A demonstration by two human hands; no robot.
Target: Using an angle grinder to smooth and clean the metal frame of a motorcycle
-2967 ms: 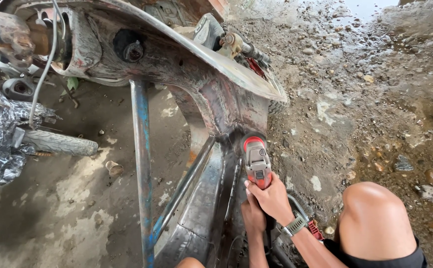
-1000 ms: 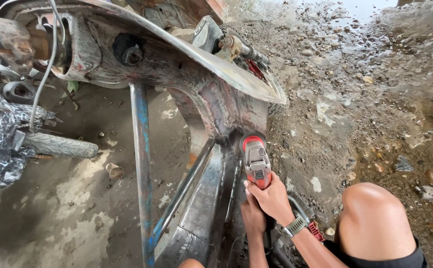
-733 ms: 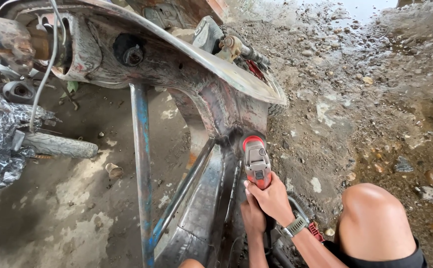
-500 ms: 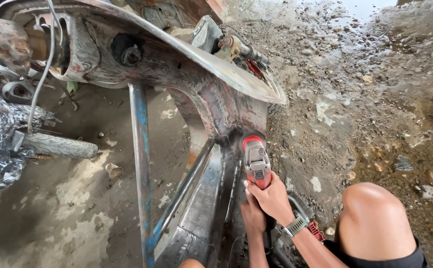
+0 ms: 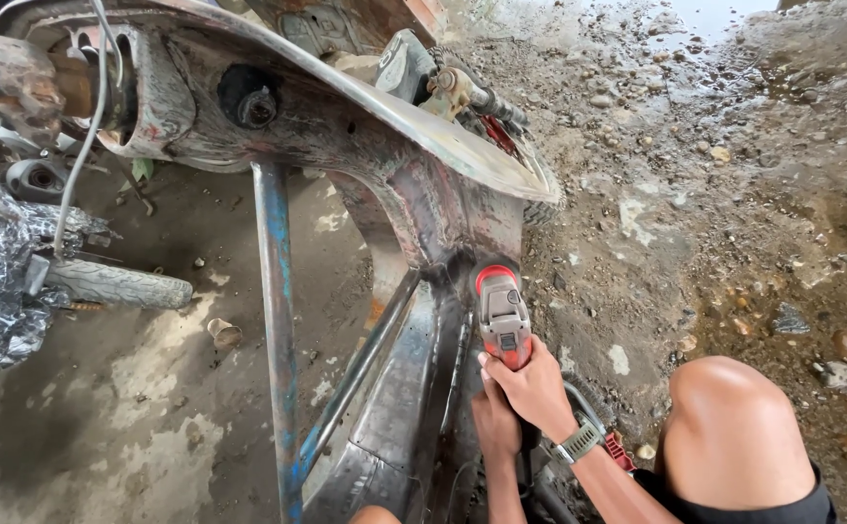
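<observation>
Low in the centre of the frame, the right hand [image 5: 537, 388] is wrapped tight around the rear of a red and grey angle grinder [image 5: 502, 315] whose head presses against the rusty metal frame [image 5: 414, 204], while the left hand [image 5: 494, 425] just below grips the tool's body too.

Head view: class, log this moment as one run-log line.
right hand: grips angle grinder | left hand: steadies beneath | grinder on rusty frame
</observation>
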